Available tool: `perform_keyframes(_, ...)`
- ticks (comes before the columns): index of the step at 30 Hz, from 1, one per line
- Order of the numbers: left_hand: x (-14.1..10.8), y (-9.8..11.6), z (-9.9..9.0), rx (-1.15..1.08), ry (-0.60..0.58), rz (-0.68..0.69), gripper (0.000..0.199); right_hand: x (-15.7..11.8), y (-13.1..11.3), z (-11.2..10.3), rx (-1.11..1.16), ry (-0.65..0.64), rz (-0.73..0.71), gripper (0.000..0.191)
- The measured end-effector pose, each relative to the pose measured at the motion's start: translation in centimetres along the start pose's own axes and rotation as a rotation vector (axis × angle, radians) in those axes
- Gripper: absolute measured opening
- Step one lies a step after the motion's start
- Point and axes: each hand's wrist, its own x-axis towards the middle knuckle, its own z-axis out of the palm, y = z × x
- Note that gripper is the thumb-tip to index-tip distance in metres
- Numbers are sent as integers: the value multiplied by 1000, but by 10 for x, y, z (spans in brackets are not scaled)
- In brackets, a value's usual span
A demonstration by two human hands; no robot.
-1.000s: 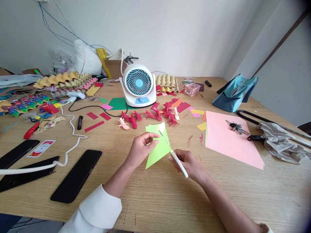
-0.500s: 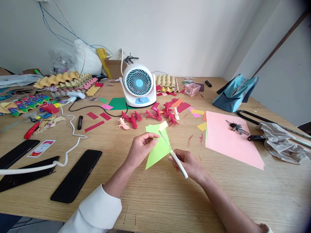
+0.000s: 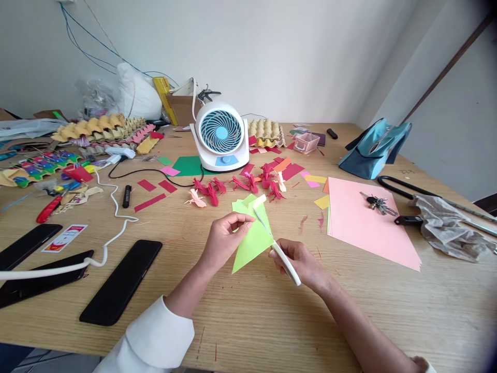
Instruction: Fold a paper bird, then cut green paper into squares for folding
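Observation:
A sheet of light green paper (image 3: 252,241) is pinched between the thumb and fingers of my left hand (image 3: 227,235), held above the wooden table. My right hand (image 3: 298,261) grips white-handled scissors (image 3: 286,262), their blades lying along the paper and pointing away from me. At the far end of the blades a strip of the paper curls up, paler than the rest. Just beyond the green sheet sit several folded paper figures (image 3: 213,194), most of them dark red and a few pale pink.
A white fan (image 3: 221,134) stands at the back. Pink paper (image 3: 368,228) with keys (image 3: 378,203) on it lies right, near a blue bag (image 3: 375,150). Black phones (image 3: 121,282) and a white cable (image 3: 116,235) occupy the left. Red paper strips (image 3: 150,202) lie beside a marker (image 3: 127,197).
The pale strip at the blade tips has tilted and lifted slightly. Both hands hold almost the same position, and the view has shifted a touch.

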Motion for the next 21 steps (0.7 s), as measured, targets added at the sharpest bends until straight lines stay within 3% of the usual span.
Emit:
perform_keyframes(16,0,0,0,-55,-5,-45,19,0,-1,-1,49,-49,-8,47)
perform_keyframes(21,-3,5,2,25,-15,29,15,0,-3,1,38,-15,-18,44)
